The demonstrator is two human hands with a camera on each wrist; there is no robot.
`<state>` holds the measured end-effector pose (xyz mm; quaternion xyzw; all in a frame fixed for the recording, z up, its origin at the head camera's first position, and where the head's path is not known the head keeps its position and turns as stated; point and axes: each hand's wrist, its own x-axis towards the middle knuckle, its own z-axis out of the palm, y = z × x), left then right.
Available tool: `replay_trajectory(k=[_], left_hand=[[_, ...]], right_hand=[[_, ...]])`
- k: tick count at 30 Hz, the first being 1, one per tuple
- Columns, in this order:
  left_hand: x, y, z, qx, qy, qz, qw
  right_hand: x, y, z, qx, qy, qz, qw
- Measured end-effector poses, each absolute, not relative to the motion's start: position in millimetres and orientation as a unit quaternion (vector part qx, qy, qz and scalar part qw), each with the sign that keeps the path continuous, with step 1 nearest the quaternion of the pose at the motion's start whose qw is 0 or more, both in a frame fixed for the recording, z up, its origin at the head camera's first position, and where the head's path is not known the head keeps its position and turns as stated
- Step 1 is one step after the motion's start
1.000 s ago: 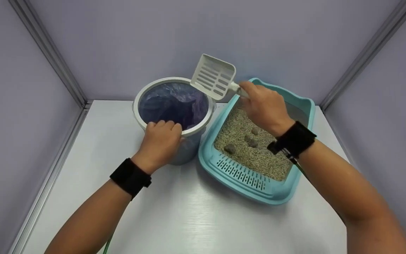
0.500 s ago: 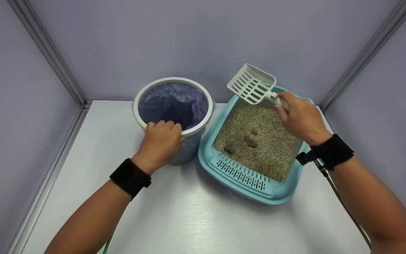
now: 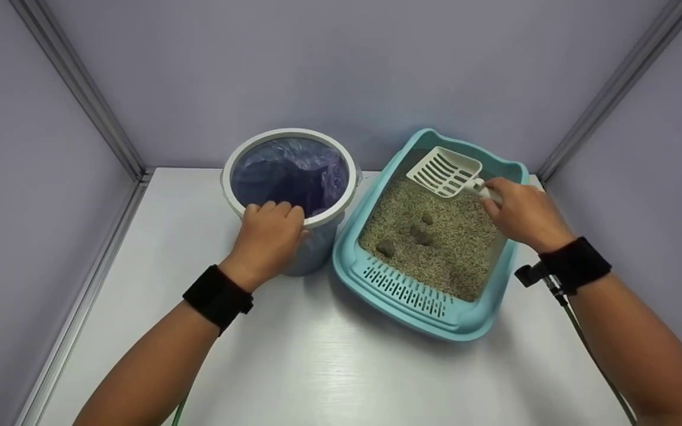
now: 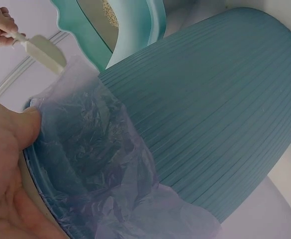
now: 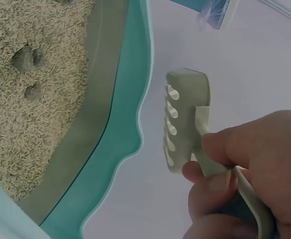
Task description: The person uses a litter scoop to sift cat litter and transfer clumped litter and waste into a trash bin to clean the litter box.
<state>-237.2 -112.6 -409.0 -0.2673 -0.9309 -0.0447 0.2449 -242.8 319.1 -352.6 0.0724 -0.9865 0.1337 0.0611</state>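
My left hand (image 3: pixel 269 245) grips the near rim of a bluish bin (image 3: pixel 315 251) with a white top ring. A thin purple plastic bag (image 3: pixel 334 180) lines the bin, and the left wrist view shows its edge folded down outside the wall (image 4: pixel 210 89). By its handle, my right hand (image 3: pixel 527 214) holds a pale slotted litter scoop (image 3: pixel 464 164). The scoop is over the far part of a turquoise litter box (image 3: pixel 465 328), above the litter, with nothing seen in its pan. Several dark clumps (image 3: pixel 385 248) lie in the beige litter (image 3: pixel 459 248).
Bin and litter box stand close together on a white table (image 3: pixel 293 367). Pale panels (image 3: pixel 341 65) with metal corner strips enclose the back and sides. Dark bands with cables are strapped to both wrists, and the right cable (image 3: pixel 592 355) trails beside that forearm.
My right hand has carried the scoop from beside the bin's far right rim rightward, then down over the litter box. My left hand keeps its grip on the bin rim.
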Motion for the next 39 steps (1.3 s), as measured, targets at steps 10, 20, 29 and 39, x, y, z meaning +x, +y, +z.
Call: replay_trajectory(k=[10,20,29,39], left_hand=[[-238.4,-112.7,-408.0,-0.267,-0.932,-0.044,0.242],[-237.2,-113.6,-409.4,-0.267,-0.932,-0.05,0.24],[-236.3,-113.4,-409.3,-0.269,-0.93,-0.06,0.242],[-237.4,-112.6,-410.7,-0.267,-0.929,-0.057,0.25]], right_hand=[[-244.1,323.4,-363.4,0.059,-0.99,0.124,-0.021],[-244.3,317.3,-370.7,0.092,-0.989,0.077,-0.081],[-242.8,316.0,-374.5,0.1,-0.983,0.057,-0.141],[-244.3,321.4,-377.1,0.058,-0.988,-0.03,-0.142]])
